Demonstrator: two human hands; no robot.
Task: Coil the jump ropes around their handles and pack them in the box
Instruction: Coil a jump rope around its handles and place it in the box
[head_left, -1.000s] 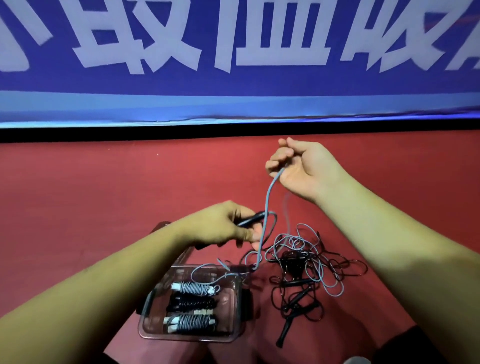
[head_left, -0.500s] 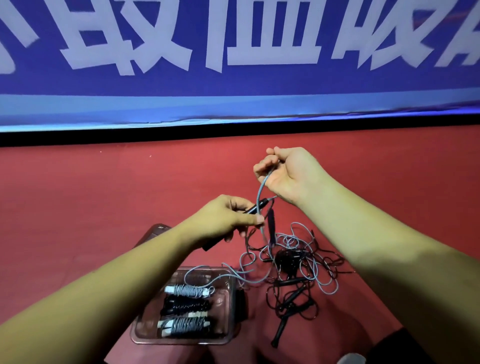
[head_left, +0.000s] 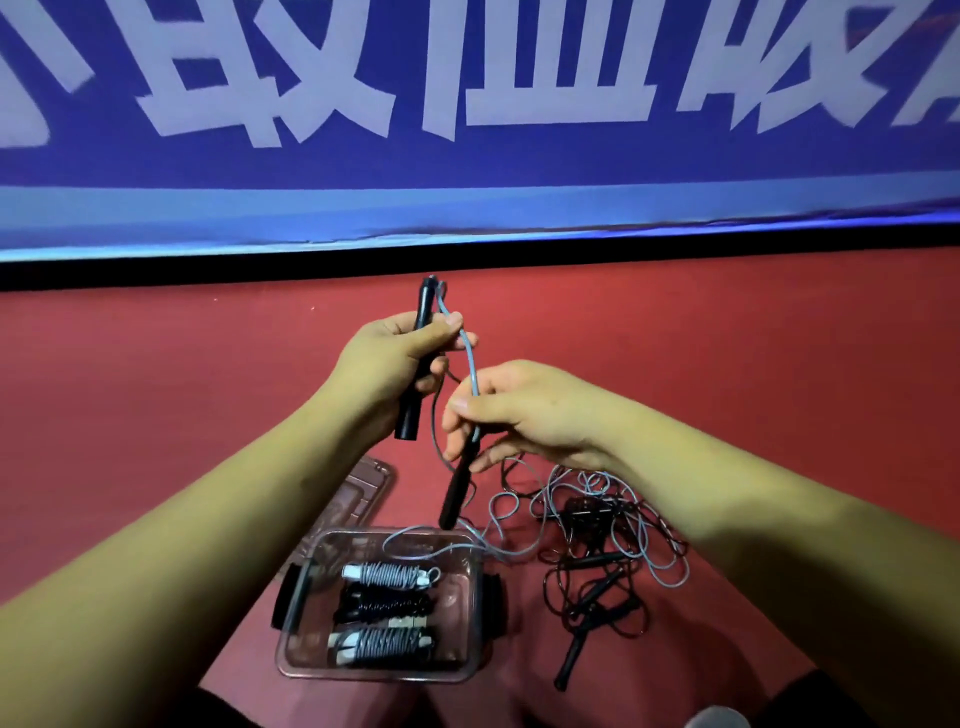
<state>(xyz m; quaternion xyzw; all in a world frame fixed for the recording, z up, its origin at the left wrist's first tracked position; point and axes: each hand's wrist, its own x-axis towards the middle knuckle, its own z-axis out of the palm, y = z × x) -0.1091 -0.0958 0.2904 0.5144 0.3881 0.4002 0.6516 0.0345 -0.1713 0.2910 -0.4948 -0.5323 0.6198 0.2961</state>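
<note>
Held aloft, one black handle (head_left: 415, 364) stands upright, and a grey cord (head_left: 471, 364) curves from its top to a second handle (head_left: 457, 488) hanging tilted beside it. On the red floor (head_left: 156, 389) below, a clear box (head_left: 291, 660) holds three coiled ropes (head_left: 384, 605), two grey and one black. A black rope tangle (head_left: 597, 597) lies just to its right.

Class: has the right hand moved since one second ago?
Yes. The right hand has come down and leftward, nearer the clear plastic box, farther from the banner.
</note>
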